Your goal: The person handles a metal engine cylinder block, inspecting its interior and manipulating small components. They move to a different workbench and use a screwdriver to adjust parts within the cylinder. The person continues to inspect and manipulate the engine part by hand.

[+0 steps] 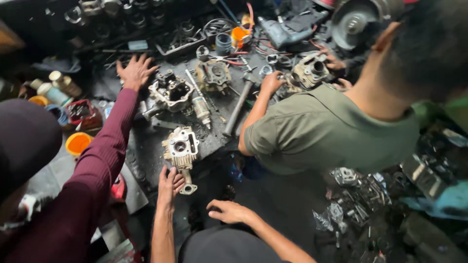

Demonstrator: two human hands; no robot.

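Observation:
My left hand (170, 185) reaches to the near edge of the dark greasy work board (146, 160), fingers spread, fingertips touching the bottom of a pale finned engine cylinder head (180, 147). A small metal flange (188, 188) lies right beside its thumb. My right hand (228, 211) hovers palm down over the dark floor to the right, fingers loosely bent, holding nothing. A second engine head (170, 91) and a metal cylinder part (201, 108) lie farther up the board.
A person's maroon sleeve (102, 151) stretches from the left, hand (135, 71) spread flat. Another person in a green shirt (331, 129) crouches at right, handling an engine part (312, 69). A hammer (239, 104), orange cups (78, 142), bottles (58, 87) and scattered parts (356, 195) surround.

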